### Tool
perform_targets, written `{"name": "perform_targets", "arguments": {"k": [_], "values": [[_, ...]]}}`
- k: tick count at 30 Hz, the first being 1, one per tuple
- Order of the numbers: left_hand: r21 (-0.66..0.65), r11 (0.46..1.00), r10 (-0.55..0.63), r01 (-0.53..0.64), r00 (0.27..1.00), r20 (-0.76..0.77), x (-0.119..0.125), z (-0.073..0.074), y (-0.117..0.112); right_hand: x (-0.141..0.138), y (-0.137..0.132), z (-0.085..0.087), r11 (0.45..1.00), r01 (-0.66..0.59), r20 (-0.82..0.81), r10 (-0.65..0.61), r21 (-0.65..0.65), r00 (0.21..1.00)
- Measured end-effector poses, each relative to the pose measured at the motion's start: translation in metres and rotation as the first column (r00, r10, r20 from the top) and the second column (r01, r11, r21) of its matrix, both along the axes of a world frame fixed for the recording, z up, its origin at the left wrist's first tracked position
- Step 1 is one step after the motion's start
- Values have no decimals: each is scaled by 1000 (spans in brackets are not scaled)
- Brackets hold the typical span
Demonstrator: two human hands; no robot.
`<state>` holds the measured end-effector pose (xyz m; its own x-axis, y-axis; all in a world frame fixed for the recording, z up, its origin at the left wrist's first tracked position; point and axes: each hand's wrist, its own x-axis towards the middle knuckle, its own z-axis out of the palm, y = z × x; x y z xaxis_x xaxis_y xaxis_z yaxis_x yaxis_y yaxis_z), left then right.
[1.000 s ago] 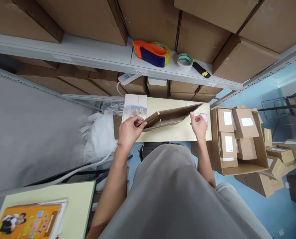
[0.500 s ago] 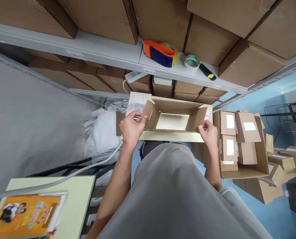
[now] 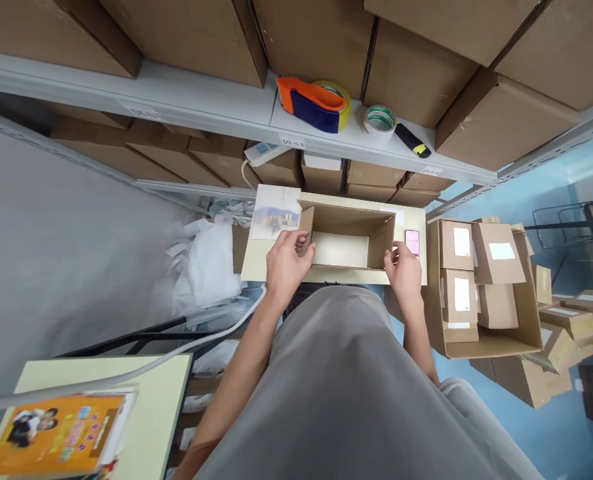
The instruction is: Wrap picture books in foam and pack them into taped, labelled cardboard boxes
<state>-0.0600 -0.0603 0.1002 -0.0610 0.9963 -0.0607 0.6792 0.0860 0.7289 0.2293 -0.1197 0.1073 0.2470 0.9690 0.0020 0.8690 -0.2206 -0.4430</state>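
Note:
A small cardboard box stands on the pale yellow tabletop, its middle uncovered so that the pale surface shows through it. My left hand grips the left end, thumb and fingers on either side of the end panel. At the opposite end, my right hand pinches the right panel near its front corner. Both end panels now stand roughly upright. Left of the box lies a booklet with a city picture, and a phone with a lit pink screen lies just right of my right hand.
The shelf above holds an orange and blue tape dispenser, a tape roll and a black cutter. A large carton of small labelled boxes is at the right. A white cable crosses the lower left, over an orange book.
The box's end panels have swung inward from splayed to roughly upright. My left hand has moved right and my right hand slightly left, uncovering the booklet and the phone.

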Motion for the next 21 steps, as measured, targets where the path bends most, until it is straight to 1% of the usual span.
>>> {"name": "perform_targets", "arguments": {"k": [3, 5, 9, 11, 13, 15, 17, 19, 20, 21], "values": [[2, 1000, -20, 20, 1000, 4, 0, -4, -4, -2, 0, 0, 999, -37, 39, 37, -3, 999], [3, 1000, -28, 28, 1000, 13, -1, -7, -4, -5, 2, 1, 994, -103, 47, 104, -25, 993], [-21, 994, -105, 106, 994, 41, -2, -10, -3, -10, 4, -2, 958, -287, 19, 287, -10, 958], [-56, 987, -146, 149, 988, 49, -3, -11, -2, -11, 6, -7, 937, -349, 14, 349, -9, 937], [-97, 980, -171, 176, 984, 56, -3, -13, 0, -10, 10, -12, 923, -383, -5, 383, -31, 924], [-123, 977, -168, 175, 984, 68, -2, -16, 5, -7, 18, -18, 924, -381, -30, 380, -43, 924], [-80, 991, -103, 108, 993, 64, 2, -20, 14, -5, 29, -26, 940, -338, -35, 337, -34, 941], [53, 998, -24, 22, 999, 41, 7, -27, 25, -6, 42, -37, 961, -277, -12, 277, -3, 961], [127, 992, -14, 10, 999, 30, 9, -31, 30, -7, 48, -44, 969, -244, 6, 244, 23, 970], [188, 982, -29, 25, 999, 18, 11, -35, 35, -8, 52, -51, 977, -206, 22, 205, 57, 978]]}}
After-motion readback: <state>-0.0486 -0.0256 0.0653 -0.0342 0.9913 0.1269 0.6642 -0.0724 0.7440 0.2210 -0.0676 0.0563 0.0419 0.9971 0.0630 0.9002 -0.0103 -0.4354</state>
